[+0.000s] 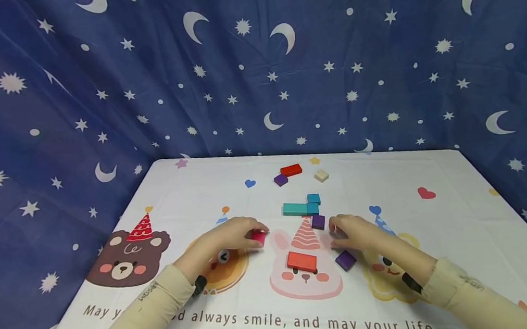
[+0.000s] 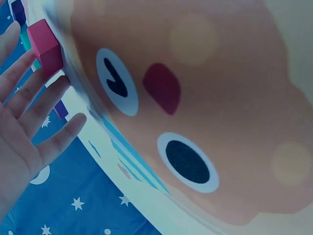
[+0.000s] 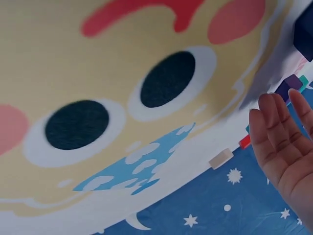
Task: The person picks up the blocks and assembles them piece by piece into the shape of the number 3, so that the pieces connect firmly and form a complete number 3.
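Note:
My left hand [image 1: 238, 233] has its index and middle fingertips at a small pink-red block [image 1: 258, 237]. In the left wrist view the fingers of the left hand [image 2: 24, 107] are extended and spread, with the thumb tip apart from the pink-red block [image 2: 46, 46]. My right hand [image 1: 351, 230] holds nothing. Its fingers are gently bent in the right wrist view, where the right hand [image 3: 288, 147] shows its palm. Closest to it are one purple block [image 1: 317, 222] by the fingertips and another purple block [image 1: 345, 260] below the thumb.
A red block [image 1: 302, 261] lies between the hands. Farther back, a teal block [image 1: 294, 209] adjoins blue blocks [image 1: 313, 199]. Toward the back edge lie another red block [image 1: 290, 170], a purple block [image 1: 281, 179] and a cream block [image 1: 321, 175]. A starry blue curtain [image 1: 258, 102] hangs behind.

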The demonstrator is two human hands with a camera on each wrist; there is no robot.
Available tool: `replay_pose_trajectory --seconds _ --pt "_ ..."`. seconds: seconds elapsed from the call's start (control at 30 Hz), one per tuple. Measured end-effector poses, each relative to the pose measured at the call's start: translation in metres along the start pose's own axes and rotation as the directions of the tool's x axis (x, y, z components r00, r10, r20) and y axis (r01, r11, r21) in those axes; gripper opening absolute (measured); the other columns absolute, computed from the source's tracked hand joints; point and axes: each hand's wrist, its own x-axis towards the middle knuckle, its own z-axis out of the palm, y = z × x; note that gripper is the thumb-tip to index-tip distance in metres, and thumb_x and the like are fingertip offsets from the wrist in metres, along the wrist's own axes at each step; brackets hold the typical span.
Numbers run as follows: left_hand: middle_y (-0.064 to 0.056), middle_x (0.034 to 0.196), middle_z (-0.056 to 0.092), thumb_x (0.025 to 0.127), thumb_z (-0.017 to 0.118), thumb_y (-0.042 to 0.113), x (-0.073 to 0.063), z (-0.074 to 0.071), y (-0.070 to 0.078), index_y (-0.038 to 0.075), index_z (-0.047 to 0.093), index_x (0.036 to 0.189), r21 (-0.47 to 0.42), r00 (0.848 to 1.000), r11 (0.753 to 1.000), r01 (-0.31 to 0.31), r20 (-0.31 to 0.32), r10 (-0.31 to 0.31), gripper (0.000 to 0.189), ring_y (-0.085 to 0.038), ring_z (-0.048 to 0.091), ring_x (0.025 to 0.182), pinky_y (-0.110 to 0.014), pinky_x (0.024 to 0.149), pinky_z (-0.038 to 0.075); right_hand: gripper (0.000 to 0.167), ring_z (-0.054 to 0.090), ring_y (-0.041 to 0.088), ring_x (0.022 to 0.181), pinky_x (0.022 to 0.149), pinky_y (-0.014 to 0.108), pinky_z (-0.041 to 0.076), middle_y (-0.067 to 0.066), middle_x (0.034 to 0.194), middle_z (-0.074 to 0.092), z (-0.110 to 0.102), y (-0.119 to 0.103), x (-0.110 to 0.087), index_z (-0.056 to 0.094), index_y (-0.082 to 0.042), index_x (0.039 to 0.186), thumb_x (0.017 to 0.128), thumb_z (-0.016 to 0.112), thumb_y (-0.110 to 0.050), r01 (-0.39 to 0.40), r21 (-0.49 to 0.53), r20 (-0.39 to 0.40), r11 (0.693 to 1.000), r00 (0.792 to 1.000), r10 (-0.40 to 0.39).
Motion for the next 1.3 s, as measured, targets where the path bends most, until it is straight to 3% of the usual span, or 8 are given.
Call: replay_pose_trajectory --seconds 0.23,0.5,0.7,0.9,1.1,1.3 --pt "-0.005 0.120 0.063 0.087 0.067 0.029 0.000 0.001 -0.002 0.014 0.063 0.121 0.012 0.999 0.999 -0.034 -0.017 0.034 0.038 -0.017 0.056 0.102 -0.037 0.097 0.045 0.023 0.048 0.011 0.072 0.066 0.023 0.044 -0.004 0.081 0.056 0.000 -0.002 -0.016 0.061 -0.012 0.098 0.082 0.072 -0.024 0.005 0.016 0.040 1.000 0.999 -0.006" --pt "-0.004 0.116 0.065 0.086 0.068 0.029 0.001 0.002 0.001 0.014 0.064 0.120 0.040 0.999 0.999 -0.032 -0.028 0.033 0.037 -0.016 0.055 0.096 -0.035 0.093 0.047 0.019 0.051 0.008 0.074 0.068 0.024 0.048 -0.005 0.086 0.059 0.002 0.006 -0.029 0.063 -0.012 0.098 0.084 0.070 -0.021 0.104 0.012 0.016 0.995 0.994 -0.104" --pt "-0.004 0.117 0.065 0.087 0.067 0.028 0.003 0.003 0.007 0.016 0.065 0.120 0.046 0.999 0.999 -0.020 -0.026 0.021 0.035 -0.016 0.055 0.096 -0.035 0.091 0.048 0.028 0.051 0.008 0.079 0.072 0.023 0.048 -0.005 0.094 0.060 0.001 0.011 -0.036 0.064 -0.012 0.105 0.081 0.073 -0.024 0.152 0.102 0.064 0.983 0.985 -0.159" --pt "-0.001 0.110 0.065 0.087 0.068 0.027 0.006 0.007 0.011 0.017 0.065 0.119 0.060 0.998 0.997 -0.050 -0.021 0.052 0.034 -0.013 0.053 0.091 -0.030 0.085 0.047 0.038 0.050 0.007 0.086 0.081 0.025 0.048 -0.003 0.106 0.062 0.001 0.013 -0.039 0.063 -0.012 0.112 0.078 0.076 -0.022 0.169 0.122 0.107 0.978 0.977 -0.183" --pt "0.000 0.106 0.066 0.086 0.068 0.027 0.005 0.009 0.020 0.018 0.065 0.118 0.067 0.997 0.995 -0.071 -0.020 0.072 0.033 -0.014 0.054 0.091 -0.032 0.086 0.048 0.047 0.050 0.010 0.085 0.078 0.029 0.049 -0.001 0.101 0.059 0.006 0.007 -0.043 0.057 -0.008 0.112 0.076 0.077 -0.032 0.112 0.051 0.050 0.992 0.992 -0.115" --pt "0.001 0.107 0.067 0.086 0.067 0.027 0.005 0.010 0.022 0.019 0.066 0.118 0.110 0.994 0.989 -0.097 -0.033 0.101 0.032 -0.014 0.057 0.093 -0.033 0.088 0.048 0.052 0.045 0.010 0.074 0.064 0.023 0.041 -0.002 0.086 0.053 0.012 -0.001 -0.047 0.051 -0.006 0.104 0.074 0.077 -0.040 -0.021 0.049 0.000 0.999 1.000 0.021"
